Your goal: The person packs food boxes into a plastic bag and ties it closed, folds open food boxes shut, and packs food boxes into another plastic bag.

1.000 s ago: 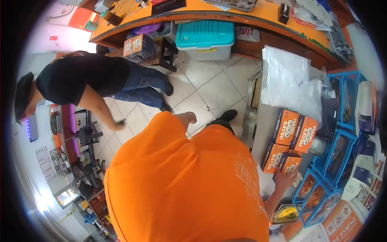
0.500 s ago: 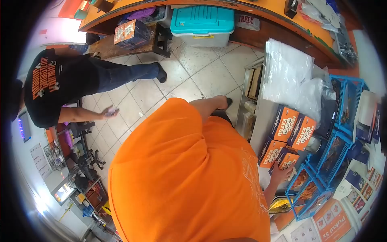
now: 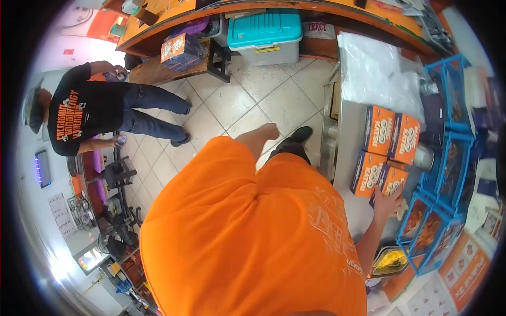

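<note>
A group of orange-and-navy boxes printed "Mang Katsu" stands on the metal counter [image 3: 345,118] at my right. My right hand [image 3: 387,201] grips the nearest box [image 3: 394,179], thumb and fingers spread over its near end. Touching it are a second box [image 3: 369,174] and others [image 3: 378,129] behind, close together. A large clear plastic bag [image 3: 369,68] lies past the boxes. My left hand [image 3: 270,131] hangs at the end of my lowered arm, over the tiled floor; its fingers are not clear, and nothing shows in it.
Blue wire baskets [image 3: 448,158] with packaged food line the counter's back. A tray of yellow food [image 3: 391,260] sits near my right forearm. Another person [image 3: 79,110] in a black shirt stands at left. A turquoise-lidded bin [image 3: 265,34] is under the orange table [image 3: 174,18].
My view has shifted a little. The other person has turned and stepped, with the arm now nearer the body. My right hand stays on the same box, and my left arm hangs as before.
</note>
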`<action>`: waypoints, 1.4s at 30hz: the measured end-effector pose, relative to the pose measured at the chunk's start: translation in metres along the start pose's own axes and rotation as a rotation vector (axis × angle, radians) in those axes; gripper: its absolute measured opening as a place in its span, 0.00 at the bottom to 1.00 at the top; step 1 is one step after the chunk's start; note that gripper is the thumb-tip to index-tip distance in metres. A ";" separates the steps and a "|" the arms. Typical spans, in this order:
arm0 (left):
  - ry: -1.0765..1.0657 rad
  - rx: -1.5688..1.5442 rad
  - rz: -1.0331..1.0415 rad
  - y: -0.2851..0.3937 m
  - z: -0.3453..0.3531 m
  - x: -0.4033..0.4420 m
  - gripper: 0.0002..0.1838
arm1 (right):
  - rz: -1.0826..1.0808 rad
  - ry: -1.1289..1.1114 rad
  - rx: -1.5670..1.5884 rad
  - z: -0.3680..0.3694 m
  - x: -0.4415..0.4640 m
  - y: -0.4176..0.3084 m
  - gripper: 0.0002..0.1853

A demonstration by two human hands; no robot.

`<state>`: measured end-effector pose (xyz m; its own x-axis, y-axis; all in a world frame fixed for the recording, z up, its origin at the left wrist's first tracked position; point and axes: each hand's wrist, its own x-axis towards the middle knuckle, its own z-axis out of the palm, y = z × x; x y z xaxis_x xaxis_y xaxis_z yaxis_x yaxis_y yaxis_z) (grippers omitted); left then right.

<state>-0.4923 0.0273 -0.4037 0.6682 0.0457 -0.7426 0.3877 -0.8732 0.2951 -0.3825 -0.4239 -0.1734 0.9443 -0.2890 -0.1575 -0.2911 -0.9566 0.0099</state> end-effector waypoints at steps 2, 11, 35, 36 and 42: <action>0.056 -0.071 -0.096 -0.003 0.005 -0.032 0.21 | -0.032 0.028 0.027 0.005 -0.001 0.010 0.56; 0.008 -0.074 -0.162 0.005 0.112 -0.096 0.21 | -0.496 -0.033 0.195 0.028 -0.112 0.075 0.52; 0.737 0.162 1.442 0.305 0.065 -0.127 0.16 | -0.766 0.148 0.329 0.104 -0.144 0.117 0.29; 0.733 0.155 1.444 0.308 0.066 -0.125 0.16 | -0.762 0.144 0.324 0.101 -0.146 0.119 0.29; 0.572 0.236 1.350 0.321 0.061 -0.133 0.20 | -0.652 0.061 0.315 0.085 -0.161 0.126 0.29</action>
<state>-0.4952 -0.2882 -0.2471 0.6054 -0.7128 0.3542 -0.7858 -0.4643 0.4086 -0.5845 -0.4950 -0.2306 0.9450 0.3264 0.0209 0.3124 -0.8818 -0.3533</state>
